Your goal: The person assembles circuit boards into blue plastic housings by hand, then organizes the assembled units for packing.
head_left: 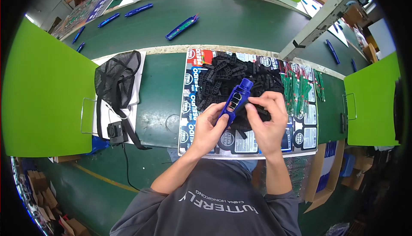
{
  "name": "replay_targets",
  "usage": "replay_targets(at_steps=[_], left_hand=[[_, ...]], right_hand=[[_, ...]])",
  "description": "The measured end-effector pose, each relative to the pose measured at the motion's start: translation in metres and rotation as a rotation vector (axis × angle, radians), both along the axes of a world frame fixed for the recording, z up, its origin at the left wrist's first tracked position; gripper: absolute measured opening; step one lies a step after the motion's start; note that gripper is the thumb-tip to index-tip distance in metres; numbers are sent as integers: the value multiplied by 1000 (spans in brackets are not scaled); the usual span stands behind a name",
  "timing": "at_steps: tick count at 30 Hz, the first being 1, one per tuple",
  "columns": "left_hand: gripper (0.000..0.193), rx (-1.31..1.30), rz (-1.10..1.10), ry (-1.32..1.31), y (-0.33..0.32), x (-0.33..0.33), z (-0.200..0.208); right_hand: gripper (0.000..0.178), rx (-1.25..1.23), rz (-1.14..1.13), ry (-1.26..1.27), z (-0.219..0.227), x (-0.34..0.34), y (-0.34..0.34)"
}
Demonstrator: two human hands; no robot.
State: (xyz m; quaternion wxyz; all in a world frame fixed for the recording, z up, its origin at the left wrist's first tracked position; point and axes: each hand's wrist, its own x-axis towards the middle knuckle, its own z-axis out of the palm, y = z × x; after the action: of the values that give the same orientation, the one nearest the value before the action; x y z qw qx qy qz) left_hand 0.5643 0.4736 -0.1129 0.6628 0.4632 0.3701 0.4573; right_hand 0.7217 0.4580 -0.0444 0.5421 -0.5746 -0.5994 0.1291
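A blue plastic housing (pixel 244 86) with a black-rimmed oval opening on its upper face is tilted in front of my chest. My left hand (pixel 209 128) is closed around its lower end, thumb on top. At the housing's right side, my right hand (pixel 272 122) pinches thumb and forefinger together. Whatever lies between those fingertips is too small to make out. Behind and beneath both hands spreads a heap of small black plastic parts (pixel 221 75). Thin green circuit boards (pixel 298 92) with red wires lie to its right. All of this rests on a printed cardboard sheet (pixel 186 137).
Green panels (pixel 47 85) flank the bench on both sides. A black mesh bag (pixel 118 75) and a black adapter (pixel 116 132) lie at left. Across the far belt (pixel 231 21) are several blue housings (pixel 182 27). A metal post (pixel 319 19) rises at right, above a carton (pixel 328 171).
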Motion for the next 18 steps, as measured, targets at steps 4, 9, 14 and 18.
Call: replay_targets(at_steps=[4, 9, 14, 18], left_hand=[[28, -3, -7, -19, -6, 9, 8], [21, 45, 90, 76, -7, 14, 4], [15, 196, 201, 191, -7, 20, 0], [17, 407, 209, 363, -6, 20, 1]], right_hand=[[16, -33, -55, -107, -10, -2, 1], [11, -14, -151, -304, -15, -9, 2], [53, -86, -173, 5, -27, -10, -3], [50, -115, -111, 407, -37, -3, -6]])
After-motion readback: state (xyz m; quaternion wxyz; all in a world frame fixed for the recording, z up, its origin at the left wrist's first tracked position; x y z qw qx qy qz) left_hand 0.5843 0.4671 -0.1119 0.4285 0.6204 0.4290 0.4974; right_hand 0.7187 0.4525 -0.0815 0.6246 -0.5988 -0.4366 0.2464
